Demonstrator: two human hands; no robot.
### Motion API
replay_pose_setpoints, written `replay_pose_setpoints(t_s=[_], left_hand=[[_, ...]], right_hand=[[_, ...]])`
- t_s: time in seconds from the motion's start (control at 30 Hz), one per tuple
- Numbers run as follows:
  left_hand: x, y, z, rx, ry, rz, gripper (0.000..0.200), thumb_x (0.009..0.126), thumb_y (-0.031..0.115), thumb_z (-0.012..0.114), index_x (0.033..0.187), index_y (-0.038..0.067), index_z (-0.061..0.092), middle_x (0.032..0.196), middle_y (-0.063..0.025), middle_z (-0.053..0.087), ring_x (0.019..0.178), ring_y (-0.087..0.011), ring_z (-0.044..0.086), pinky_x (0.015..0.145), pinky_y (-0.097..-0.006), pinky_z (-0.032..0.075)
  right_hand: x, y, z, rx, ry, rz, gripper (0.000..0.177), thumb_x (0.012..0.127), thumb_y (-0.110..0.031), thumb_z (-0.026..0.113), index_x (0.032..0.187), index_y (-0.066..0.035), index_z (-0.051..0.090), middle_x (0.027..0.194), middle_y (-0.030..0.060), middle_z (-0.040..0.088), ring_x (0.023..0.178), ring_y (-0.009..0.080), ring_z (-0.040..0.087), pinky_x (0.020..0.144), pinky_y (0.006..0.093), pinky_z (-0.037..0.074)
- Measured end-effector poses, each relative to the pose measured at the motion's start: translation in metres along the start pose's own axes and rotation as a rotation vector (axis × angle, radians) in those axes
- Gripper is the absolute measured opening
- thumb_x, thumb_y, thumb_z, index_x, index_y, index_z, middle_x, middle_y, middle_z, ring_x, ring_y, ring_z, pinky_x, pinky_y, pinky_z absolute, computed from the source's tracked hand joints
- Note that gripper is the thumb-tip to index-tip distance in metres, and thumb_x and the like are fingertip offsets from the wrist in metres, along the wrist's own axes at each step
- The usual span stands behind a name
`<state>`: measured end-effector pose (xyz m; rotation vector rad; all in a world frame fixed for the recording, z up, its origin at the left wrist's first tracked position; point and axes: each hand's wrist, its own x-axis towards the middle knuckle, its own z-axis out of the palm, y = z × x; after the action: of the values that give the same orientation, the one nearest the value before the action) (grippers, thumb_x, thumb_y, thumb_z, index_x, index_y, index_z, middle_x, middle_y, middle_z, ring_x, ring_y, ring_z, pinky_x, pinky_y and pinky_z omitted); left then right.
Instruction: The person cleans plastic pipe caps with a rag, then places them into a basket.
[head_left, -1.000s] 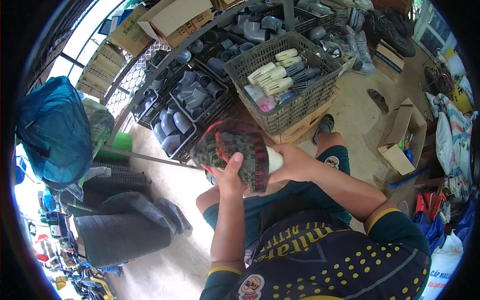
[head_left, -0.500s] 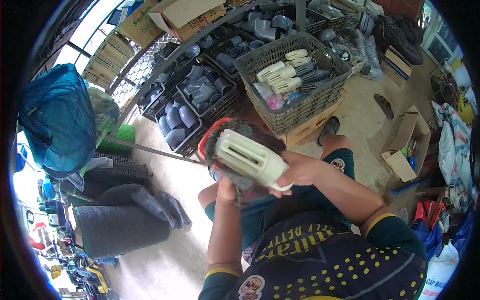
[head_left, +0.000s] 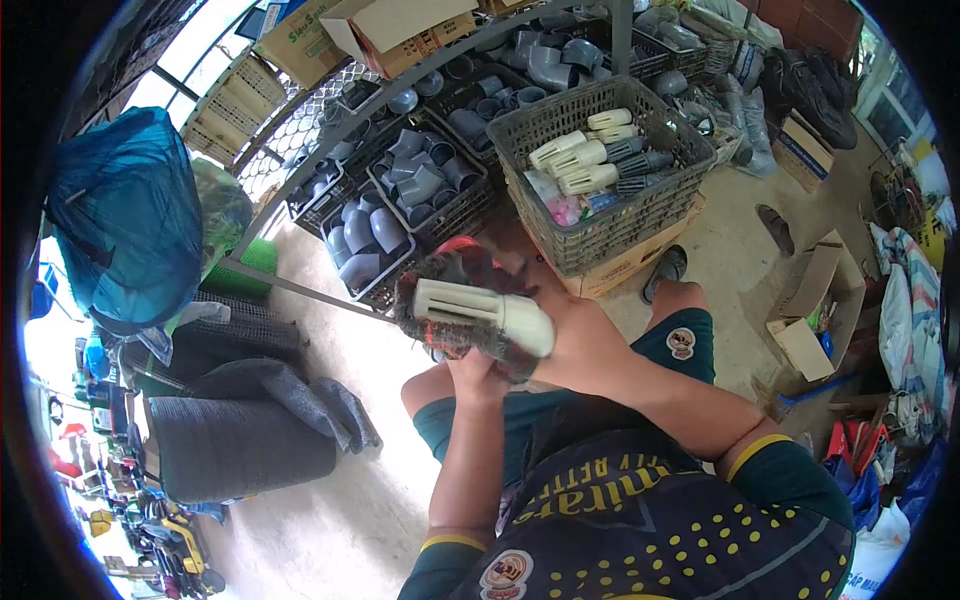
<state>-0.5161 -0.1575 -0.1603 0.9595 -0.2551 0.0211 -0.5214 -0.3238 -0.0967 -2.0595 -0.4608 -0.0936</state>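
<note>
A cream-white slotted plastic strainer (head_left: 480, 312) lies across a dark, fuzzy cloth (head_left: 420, 318) in front of my lap. Its slotted end points left and its rounded end right. My left hand (head_left: 477, 376) is closed on the cloth from below, close under the strainer. At the rounded end, my right hand (head_left: 582, 345) is closed round the strainer; some of its fingers are hidden behind it. Something red (head_left: 462, 245) shows along the cloth's far edge. Similar cream strainers (head_left: 580, 160) and dark grey ones (head_left: 640, 163) lie in a black crate (head_left: 610, 228) ahead.
The black crate stands on a cardboard box (head_left: 635, 262). Crates of grey pipe elbows (head_left: 372, 232) sit ahead to the left. A metal rail (head_left: 300, 290) crosses there. Rolled dark netting (head_left: 240, 450) lies at left, an open carton (head_left: 815, 300) at right.
The strainer has turned flatter and shifted slightly left and down. My right hand has moved further up beside its rounded end. The camera view has shifted a little.
</note>
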Motion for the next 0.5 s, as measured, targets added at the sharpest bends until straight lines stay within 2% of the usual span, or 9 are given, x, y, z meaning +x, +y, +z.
replay_pose_setpoints(t_s=[0.03,0.07,0.1,0.17,0.27,0.33,0.4,0.43,0.5], left_hand=[[-0.003,-0.006,-0.02,-0.029,-0.094,-0.005,0.074,0.092,0.051,0.062,0.145,0.006,0.038,0.141,-0.0171,0.049,0.131,-0.0354,0.049,0.112,-0.0516,0.039],[-0.005,-0.014,-0.042,-0.058,-0.184,-0.011,0.074,0.091,0.052,0.063,0.145,0.006,0.039,0.14,-0.0157,0.05,0.129,-0.0343,0.051,0.111,-0.0515,0.041],[-0.001,-0.017,-0.051,-0.042,-0.274,0.048,0.069,0.092,0.044,0.064,0.142,0.004,0.041,0.134,-0.013,0.056,0.121,-0.0313,0.057,0.106,-0.0491,0.046],[-0.007,-0.03,-0.061,-0.05,-0.283,-0.036,0.072,0.087,0.042,0.068,0.141,0.004,0.042,0.133,-0.0127,0.056,0.12,-0.0301,0.057,0.105,-0.0478,0.047],[-0.011,-0.026,-0.036,-0.089,-0.263,-0.158,0.077,0.08,0.039,0.075,0.14,0.004,0.043,0.13,-0.0123,0.057,0.119,-0.0283,0.058,0.103,-0.046,0.047],[-0.011,-0.025,-0.035,-0.09,-0.274,-0.204,0.08,0.075,0.037,0.08,0.139,0.003,0.044,0.129,-0.012,0.058,0.117,-0.0271,0.058,0.102,-0.0447,0.048],[-0.011,-0.023,-0.04,-0.078,-0.29,-0.232,0.084,0.07,0.035,0.084,0.138,0.003,0.045,0.128,-0.0117,0.059,0.116,-0.0259,0.059,0.101,-0.0435,0.048],[-0.012,-0.022,-0.042,-0.062,-0.299,-0.229,0.086,0.068,0.034,0.087,0.137,0.003,0.046,0.127,-0.0116,0.059,0.116,-0.0253,0.059,0.1,-0.0429,0.048],[-0.009,-0.006,-0.051,0.088,-0.312,-0.156,0.09,0.063,0.032,0.091,0.136,0.003,0.047,0.125,-0.0113,0.06,0.115,-0.0241,0.06,0.099,-0.0416,0.049]], right_hand=[[0.001,0.001,-0.005,0.048,-0.079,-0.019,0.055,0.071,-0.016,0.08,0.119,0.0,0.057,0.09,0.0173,0.069,0.08,0.0357,0.069,0.071,0.0424,0.056],[0.002,0.012,-0.003,0.204,-0.235,0.07,0.057,0.072,-0.017,0.08,0.121,0.0,0.056,0.088,0.0154,0.068,0.076,0.0321,0.068,0.067,0.0398,0.055],[0.006,0.019,0.0,0.36,-0.393,0.157,0.058,0.073,-0.018,0.079,0.122,0.0,0.054,0.085,0.0134,0.068,0.073,0.0284,0.068,0.063,0.0371,0.055],[-0.002,0.023,-0.007,0.844,-0.607,0.341,0.063,0.08,-0.031,0.078,0.126,0.002,0.052,0.085,0.0122,0.066,0.07,0.0172,0.066,0.055,0.0273,0.052],[-0.027,0.055,0.03,1.737,-0.97,0.114,0.068,0.083,-0.04,0.076,0.129,0.004,0.05,0.088,0.017,0.065,0.069,0.0201,0.066,0.055,0.029,0.053],[-0.03,0.058,0.036,1.786,-0.933,0.091,0.069,0.088,-0.045,0.07,0.132,0.004,0.047,0.094,0.0228,0.065,0.075,0.0264,0.07,0.059,0.0333,0.058],[-0.032,0.065,0.028,1.689,-0.852,0.198,0.068,0.091,-0.045,0.068,0.133,0.003,0.046,0.097,0.024,0.065,0.078,0.0293,0.072,0.061,0.0352,0.06],[-0.03,0.073,0.025,1.494,-0.765,0.337,0.063,0.094,-0.043,0.065,0.132,0.003,0.047,0.1,0.024,0.067,0.082,0.0306,0.073,0.063,0.0368,0.062],[-0.015,0.085,0.003,0.77,-0.424,0.412,0.059,0.093,-0.033,0.068,0.135,0.0,0.044,0.102,0.019,0.066,0.08,0.0246,0.071,0.067,0.0327,0.059]])
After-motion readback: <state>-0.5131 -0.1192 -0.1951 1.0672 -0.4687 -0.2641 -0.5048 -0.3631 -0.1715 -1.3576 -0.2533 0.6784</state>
